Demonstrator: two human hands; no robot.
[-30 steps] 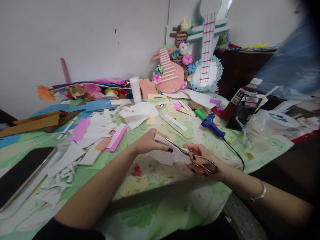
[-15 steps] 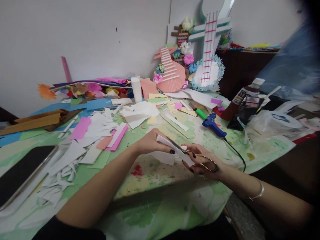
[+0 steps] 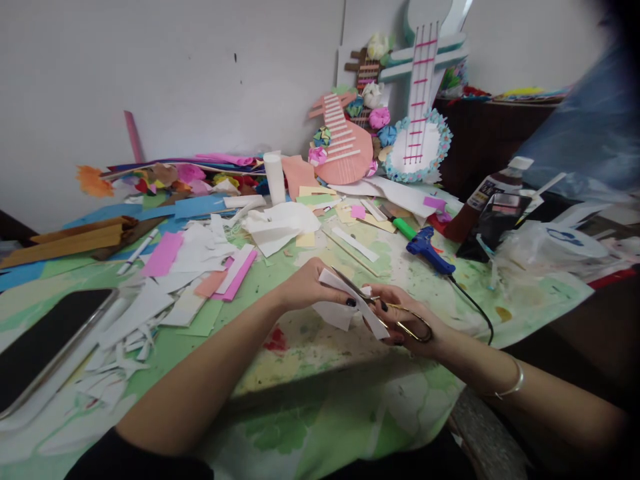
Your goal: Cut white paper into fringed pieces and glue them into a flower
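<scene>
Near the front edge of the table, my left hand (image 3: 315, 287) is closed on a piece of white paper (image 3: 333, 313), pinching it with the thumb on top. My right hand (image 3: 400, 310) grips a pair of scissors (image 3: 416, 327) by its gold-coloured handles. The scissor blades lie along the paper and point up and left, toward my left hand. A narrow flap of the paper stands up beside the blades, and its end reaches down near my right fingers. Part of the sheet hangs below my left hand.
White paper scraps (image 3: 135, 313) and a phone (image 3: 50, 347) lie to the left. A blue glue gun (image 3: 430, 250) with its cord is at the right, near a brown bottle (image 3: 480, 200) and a plastic bag (image 3: 545, 253). Paper guitars (image 3: 345, 150) lean against the wall.
Both hands stay close together over the same spot. The scissors and paper have shifted slightly, and the flap's end now hangs a little lower; the camera view has moved a touch.
</scene>
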